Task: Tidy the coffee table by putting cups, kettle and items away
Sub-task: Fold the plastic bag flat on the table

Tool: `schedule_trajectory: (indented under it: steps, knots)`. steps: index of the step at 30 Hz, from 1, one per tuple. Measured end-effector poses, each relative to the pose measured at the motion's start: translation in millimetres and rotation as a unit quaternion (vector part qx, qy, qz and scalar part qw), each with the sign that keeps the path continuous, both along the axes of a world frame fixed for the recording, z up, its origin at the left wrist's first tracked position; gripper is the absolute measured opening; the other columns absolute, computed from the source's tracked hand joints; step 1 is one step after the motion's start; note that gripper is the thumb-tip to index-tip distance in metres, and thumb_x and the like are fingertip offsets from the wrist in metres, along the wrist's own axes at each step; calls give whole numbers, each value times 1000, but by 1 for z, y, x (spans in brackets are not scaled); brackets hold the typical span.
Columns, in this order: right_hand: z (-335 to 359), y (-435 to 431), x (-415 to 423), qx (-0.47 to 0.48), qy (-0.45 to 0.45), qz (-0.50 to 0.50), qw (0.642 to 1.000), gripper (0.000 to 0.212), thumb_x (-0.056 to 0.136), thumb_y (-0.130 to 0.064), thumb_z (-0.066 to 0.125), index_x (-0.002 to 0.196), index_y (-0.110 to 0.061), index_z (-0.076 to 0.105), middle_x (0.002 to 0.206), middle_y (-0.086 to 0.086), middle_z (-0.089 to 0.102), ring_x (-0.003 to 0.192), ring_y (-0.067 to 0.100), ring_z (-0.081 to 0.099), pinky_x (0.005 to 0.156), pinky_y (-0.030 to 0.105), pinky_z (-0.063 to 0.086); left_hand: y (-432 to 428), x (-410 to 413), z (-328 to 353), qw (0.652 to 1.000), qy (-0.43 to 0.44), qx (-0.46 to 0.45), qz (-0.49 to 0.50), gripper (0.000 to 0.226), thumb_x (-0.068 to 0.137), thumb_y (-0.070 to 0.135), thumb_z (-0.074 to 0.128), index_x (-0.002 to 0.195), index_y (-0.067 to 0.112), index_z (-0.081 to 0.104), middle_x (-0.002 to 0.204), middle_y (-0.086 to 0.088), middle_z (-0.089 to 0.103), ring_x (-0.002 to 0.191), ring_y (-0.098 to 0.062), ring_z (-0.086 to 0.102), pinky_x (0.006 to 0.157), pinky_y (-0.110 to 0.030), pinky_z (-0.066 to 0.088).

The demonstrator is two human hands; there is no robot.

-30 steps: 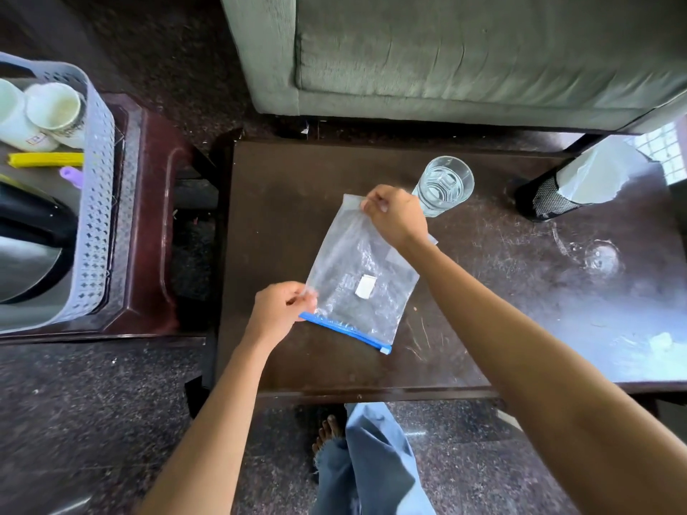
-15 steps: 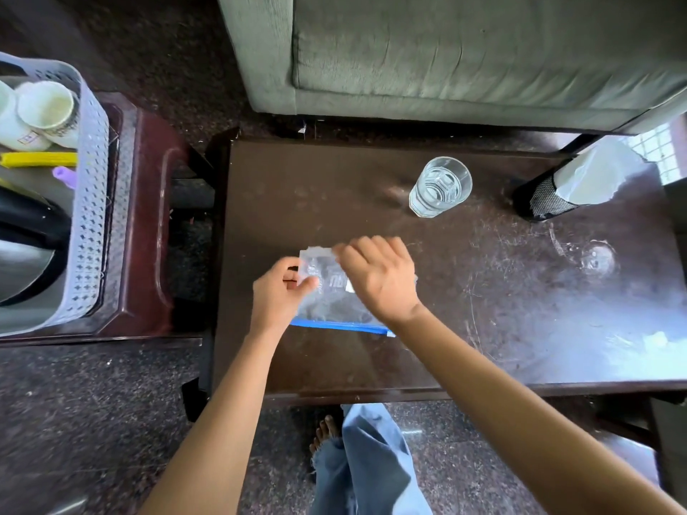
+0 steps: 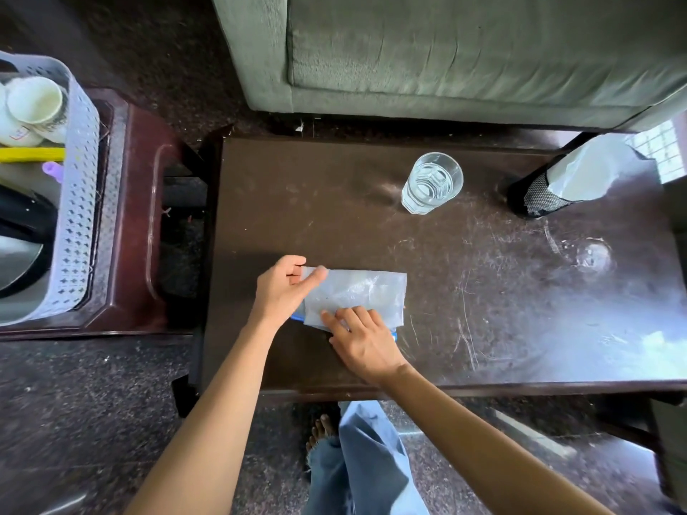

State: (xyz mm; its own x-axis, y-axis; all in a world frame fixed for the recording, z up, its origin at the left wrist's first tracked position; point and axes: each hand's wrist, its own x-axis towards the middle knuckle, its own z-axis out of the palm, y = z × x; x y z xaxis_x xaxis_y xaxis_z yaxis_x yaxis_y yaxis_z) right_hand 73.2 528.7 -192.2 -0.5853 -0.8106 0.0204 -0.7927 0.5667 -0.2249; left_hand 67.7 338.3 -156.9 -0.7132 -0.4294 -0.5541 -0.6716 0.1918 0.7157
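A clear zip bag [image 3: 362,291] with a blue seal lies folded in half on the dark coffee table [image 3: 483,310], near its front edge. My left hand [image 3: 284,288] pinches the bag's upper left corner between thumb and fingers. My right hand [image 3: 362,341] rests on the bag's lower edge with straight fingers pressing the fold flat. A glass of water [image 3: 432,182] stands further back on the table. In a grey perforated basket [image 3: 80,202] at the left sit white cups [image 3: 33,102] and a black kettle [image 3: 22,232].
A black mesh holder with white paper [image 3: 565,180] stands at the table's back right. A clear glass lid or ring [image 3: 591,254] lies at the right. A green sofa [image 3: 446,50] runs behind the table. The basket rests on a reddish side table [image 3: 137,217].
The bag lay open and flat; my right hand brought its far edge down toward me, folding it in half. Now that hand presses the fold while the left keeps its corner.
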Motion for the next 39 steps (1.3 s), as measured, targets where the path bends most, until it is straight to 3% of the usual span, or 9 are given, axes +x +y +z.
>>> schedule_trajectory:
  steps: [6, 12, 16, 19, 22, 27, 31, 36, 39]
  knots:
    - [25, 1, -9, -86, -247, -53, 964, 40, 98, -20, 38, 134, -7, 46, 126, 11, 50, 103, 28, 56, 85, 37, 51, 11, -1, -6, 998, 23, -56, -17, 19, 81, 19, 71, 99, 17, 67, 91, 1, 65, 85, -20, 62, 71, -23, 45]
    - [30, -2, -63, -68, -169, -210, 961, 44, 97, -26, 47, 137, -6, 48, 135, 10, 54, 133, 27, 37, 115, 33, 23, 4, 1, -2, 997, 27, -50, -42, 12, 90, 20, 60, 100, 16, 66, 93, 2, 64, 89, -17, 60, 72, -24, 43]
    - [47, -14, -89, 4, -374, -173, 911, 46, 98, -44, 45, 133, -16, 52, 117, 4, 66, 115, 21, 54, 96, 34, 44, -3, -3, 5, 996, 53, -56, -49, 14, 91, 21, 54, 94, 18, 67, 89, 3, 67, 86, -16, 59, 70, -24, 42]
    - [55, -27, -101, 19, -407, -151, 901, 30, 93, -53, 51, 92, -25, 63, 82, -4, 64, 81, 17, 59, 72, 29, 45, -12, -6, 15, 993, 88, -67, -49, 14, 92, 20, 53, 87, 19, 66, 84, 3, 68, 83, -15, 60, 70, -21, 44]
    - [64, -42, -109, 27, -419, -142, 897, 39, 88, -50, 62, 62, -25, 47, 63, -8, 50, 64, 13, 49, 59, 24, 37, -24, -9, 24, 991, 107, -74, -44, 13, 92, 25, 54, 83, 19, 63, 80, 0, 67, 78, -17, 61, 66, -18, 44]
    - [83, -71, -125, 36, -462, -89, 882, 28, 78, -37, 77, 75, -14, 62, 70, -5, 58, 65, 10, 54, 60, 25, 41, -47, -11, 38, 991, 114, -74, -16, 26, 89, 29, 59, 74, 11, 49, 61, 1, 46, 57, -15, 43, 52, -16, 34]
    - [90, -89, -139, 42, -572, -54, 818, 17, 85, -21, 71, 94, -7, 68, 86, 6, 72, 74, 14, 65, 70, 34, 52, -68, -7, 47, 989, 136, -53, 21, 23, 84, 23, 69, 80, 7, 53, 60, 5, 41, 49, -4, 37, 49, -10, 33]
    - [101, -115, -159, 37, -664, -39, 746, 9, 91, -8, 63, 98, -1, 65, 88, 6, 73, 75, 16, 69, 64, 26, 56, -95, -2, 54, 986, 139, -10, 95, 25, 80, 33, 73, 94, 15, 61, 74, 5, 61, 64, 0, 53, 62, -9, 42]
    - [111, -137, -176, -8, -664, -44, 746, 23, 89, -8, 65, 105, 8, 60, 92, 12, 71, 78, 19, 66, 66, 26, 55, -117, -1, 58, 969, 136, 52, 201, 34, 92, 48, 51, 105, 19, 63, 92, 4, 68, 83, -1, 63, 77, -23, 51]
